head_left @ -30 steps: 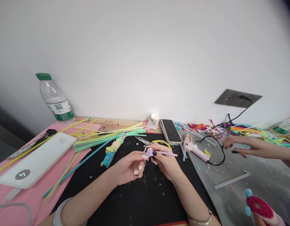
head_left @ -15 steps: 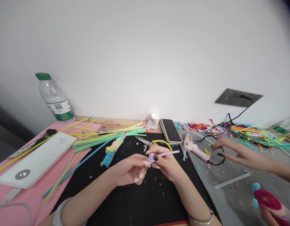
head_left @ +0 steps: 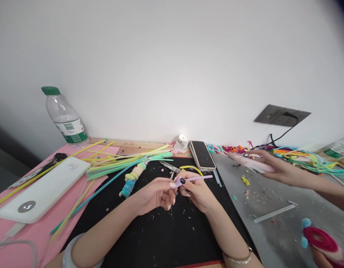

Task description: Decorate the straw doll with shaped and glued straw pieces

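A light purple pipe cleaner [head_left: 201, 177] is pinched between my two hands above the black mat [head_left: 166, 238]. Its near end is bunched into a small coil, while the loose end points right. My left hand [head_left: 157, 195] grips the coil from the left with thumb and finger. From the other side my right hand [head_left: 196, 191] closes on it, thumb on top. Scissors [head_left: 172, 167] with yellow handles lie just behind my hands. Left of them rests a wrapped pipe-cleaner piece [head_left: 132, 180] in blue, yellow and pink.
At right, a co-worker's hand [head_left: 280, 167] lifts a blurred pink glue gun [head_left: 252, 163]; their other hand holds a crimson fuzzy roll [head_left: 318, 237]. A phone [head_left: 203, 155], candle [head_left: 182, 143], bottle [head_left: 67, 119], power bank [head_left: 46, 190] and pipe cleaners [head_left: 127, 162] lie around the mat.
The co-worker's hand has picked the glue gun up off the grey surface. My hands have shifted slightly, still pinching the purple pipe cleaner, and my left fingers have curled further.
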`<act>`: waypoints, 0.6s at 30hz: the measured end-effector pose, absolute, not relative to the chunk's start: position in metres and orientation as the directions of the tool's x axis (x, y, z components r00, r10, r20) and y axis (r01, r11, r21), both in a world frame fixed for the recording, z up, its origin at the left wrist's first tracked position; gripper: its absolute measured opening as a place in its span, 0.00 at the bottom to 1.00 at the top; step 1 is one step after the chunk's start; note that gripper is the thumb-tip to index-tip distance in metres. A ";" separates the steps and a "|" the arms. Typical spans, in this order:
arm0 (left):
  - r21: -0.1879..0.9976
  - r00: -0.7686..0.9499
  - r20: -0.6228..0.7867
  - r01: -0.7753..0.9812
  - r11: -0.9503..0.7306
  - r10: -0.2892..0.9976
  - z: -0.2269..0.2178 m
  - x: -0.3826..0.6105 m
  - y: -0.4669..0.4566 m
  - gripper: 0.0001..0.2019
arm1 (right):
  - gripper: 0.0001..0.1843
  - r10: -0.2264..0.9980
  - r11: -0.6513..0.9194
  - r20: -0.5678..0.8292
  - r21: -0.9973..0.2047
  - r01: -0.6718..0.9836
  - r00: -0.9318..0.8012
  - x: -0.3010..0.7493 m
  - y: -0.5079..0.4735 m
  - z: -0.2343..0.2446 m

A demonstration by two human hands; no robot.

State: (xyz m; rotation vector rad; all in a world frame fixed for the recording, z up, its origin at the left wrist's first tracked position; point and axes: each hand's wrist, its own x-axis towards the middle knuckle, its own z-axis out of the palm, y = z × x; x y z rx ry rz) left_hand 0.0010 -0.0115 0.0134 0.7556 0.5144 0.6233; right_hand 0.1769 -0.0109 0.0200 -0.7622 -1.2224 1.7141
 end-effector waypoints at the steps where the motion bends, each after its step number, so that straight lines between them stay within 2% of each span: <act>1: 0.765 0.697 -0.199 -0.330 0.554 0.689 0.013 0.001 -0.011 0.08 | 0.10 0.903 -0.134 0.005 -0.947 -0.293 -0.429 0.177 -0.011 0.020; 7: 0.808 0.647 -0.187 -0.327 0.490 0.739 0.012 0.004 -0.013 0.08 | 0.10 0.909 -0.128 -0.002 -0.953 -0.274 -0.417 0.177 -0.010 0.019; 14: 0.794 0.644 -0.213 -0.323 0.514 0.735 0.011 0.006 -0.012 0.10 | 0.08 0.911 -0.124 0.010 -0.947 -0.298 -0.413 0.178 -0.009 0.017; 18: 0.842 0.610 -0.168 -0.319 0.434 0.774 0.009 0.006 -0.012 0.11 | 0.07 0.917 -0.113 0.017 -0.947 -0.302 -0.398 0.178 -0.008 0.014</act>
